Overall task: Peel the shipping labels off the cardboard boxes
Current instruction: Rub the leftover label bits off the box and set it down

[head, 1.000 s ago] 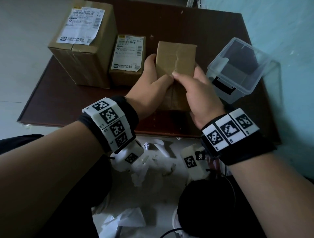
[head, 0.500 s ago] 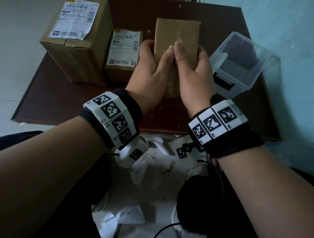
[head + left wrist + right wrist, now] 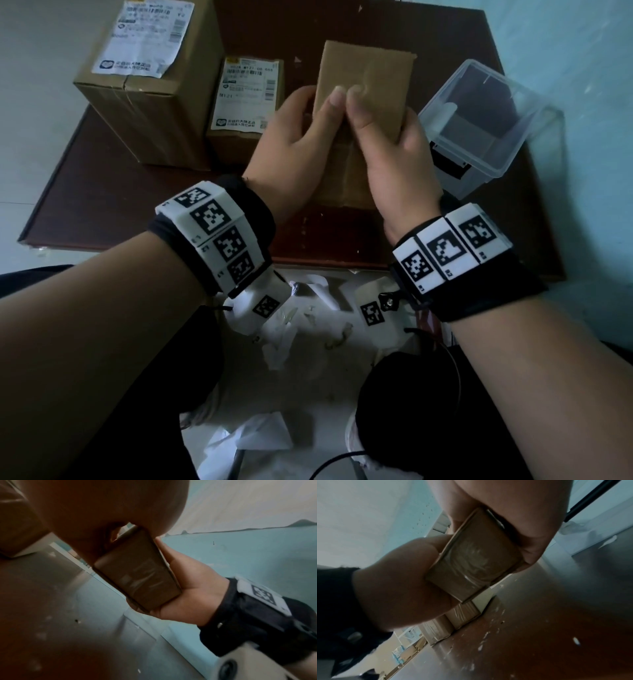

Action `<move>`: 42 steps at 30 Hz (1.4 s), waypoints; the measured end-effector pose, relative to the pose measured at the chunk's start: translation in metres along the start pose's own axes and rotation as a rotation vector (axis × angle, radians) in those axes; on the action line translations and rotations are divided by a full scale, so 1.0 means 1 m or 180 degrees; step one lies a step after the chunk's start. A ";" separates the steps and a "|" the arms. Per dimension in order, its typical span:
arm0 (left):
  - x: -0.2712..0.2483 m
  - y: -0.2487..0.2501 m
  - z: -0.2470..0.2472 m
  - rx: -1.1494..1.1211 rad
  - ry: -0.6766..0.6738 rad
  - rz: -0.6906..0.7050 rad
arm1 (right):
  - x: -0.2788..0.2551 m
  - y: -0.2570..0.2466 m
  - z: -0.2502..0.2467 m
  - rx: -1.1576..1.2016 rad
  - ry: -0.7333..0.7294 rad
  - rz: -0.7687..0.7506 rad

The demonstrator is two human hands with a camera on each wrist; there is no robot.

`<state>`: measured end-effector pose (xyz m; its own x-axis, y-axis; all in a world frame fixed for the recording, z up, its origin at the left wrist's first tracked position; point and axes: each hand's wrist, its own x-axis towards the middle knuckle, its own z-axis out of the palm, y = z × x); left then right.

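Cardboard fills the middle of the scene: a small plain box (image 3: 363, 102) is held between both hands above the centre of the dark brown bench (image 3: 113, 192), its upper face bare of any label; the left hand (image 3: 291, 150) wraps the box's left side, thumb laid on the top face and fingers curled underneath; the right hand (image 3: 394, 150) clasps the right side the same way, and the two thumbs meet side by side on the top face; in the wrist views clear tape shows across the box's end face, and the box sits raised off the bench; a large box (image 3: 150, 89) stands at the far left corner of the bench with a white shipping label (image 3: 147, 37) on its top; a medium box (image 3: 246, 113) stands just beside it, between it and the held one, with its own label (image 3: 246, 94) on top; a clear plastic container (image 3: 479, 123) sits near the right edge of the bench, just beside the right hand; torn white paper scraps (image 3: 284, 342) lie on the floor below the bench's near edge.
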<state>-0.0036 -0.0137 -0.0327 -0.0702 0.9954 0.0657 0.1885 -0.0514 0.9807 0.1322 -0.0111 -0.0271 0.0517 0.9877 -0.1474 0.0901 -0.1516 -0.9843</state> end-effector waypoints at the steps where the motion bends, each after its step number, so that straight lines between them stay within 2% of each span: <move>1: -0.003 -0.002 0.001 -0.0060 -0.0158 0.0130 | 0.000 -0.002 -0.001 0.0085 0.0042 0.0050; 3: -0.007 -0.004 0.002 -0.0083 -0.0538 0.0321 | 0.002 -0.004 -0.005 0.0180 0.0072 0.0125; 5: -0.008 -0.004 0.002 -0.0040 -0.0685 0.0348 | 0.003 -0.004 -0.005 0.0165 0.0074 0.0186; 7: -0.005 -0.005 0.005 -0.0210 -0.0560 0.0072 | 0.004 -0.002 -0.003 0.0055 0.0043 0.0202; 11: 0.002 -0.004 0.009 -0.0871 -0.0065 -0.1058 | 0.005 0.002 0.002 -0.0279 -0.0212 0.0180; 14: 0.007 -0.004 0.003 -0.0716 0.0151 -0.1289 | 0.005 0.004 0.004 -0.0468 -0.0531 0.0034; 17: 0.008 -0.003 -0.003 -0.1001 0.0212 -0.1472 | 0.004 0.010 0.005 -0.0426 -0.0830 -0.0069; 19: 0.006 0.000 -0.005 -0.0954 0.0246 -0.1407 | 0.002 0.011 0.006 -0.0283 -0.0773 -0.0128; 21: 0.006 0.000 -0.004 -0.0631 0.0250 -0.1133 | 0.000 0.010 0.006 -0.0104 -0.0557 -0.0177; 27: 0.001 -0.001 0.001 -0.0529 -0.0074 -0.0541 | 0.001 0.008 0.006 0.0111 0.0028 -0.0125; 32: -0.004 -0.001 0.003 -0.0467 -0.0354 -0.0093 | 0.000 0.002 0.002 0.0019 0.0117 0.0051; 34: -0.003 -0.003 0.004 -0.0522 -0.0311 -0.0180 | -0.001 0.000 0.002 -0.0020 0.0107 0.0077; 38: 0.003 -0.007 0.005 -0.0771 -0.0098 -0.0691 | 0.001 0.000 0.001 -0.0099 -0.0009 0.0114; 42: 0.004 -0.009 0.006 -0.0779 0.0114 -0.0896 | 0.001 0.001 0.002 -0.0242 -0.0270 0.0300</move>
<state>0.0006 -0.0090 -0.0424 -0.1208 0.9701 -0.2107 -0.0824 0.2017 0.9760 0.1298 -0.0098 -0.0283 -0.0204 0.9681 -0.2497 0.1640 -0.2432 -0.9560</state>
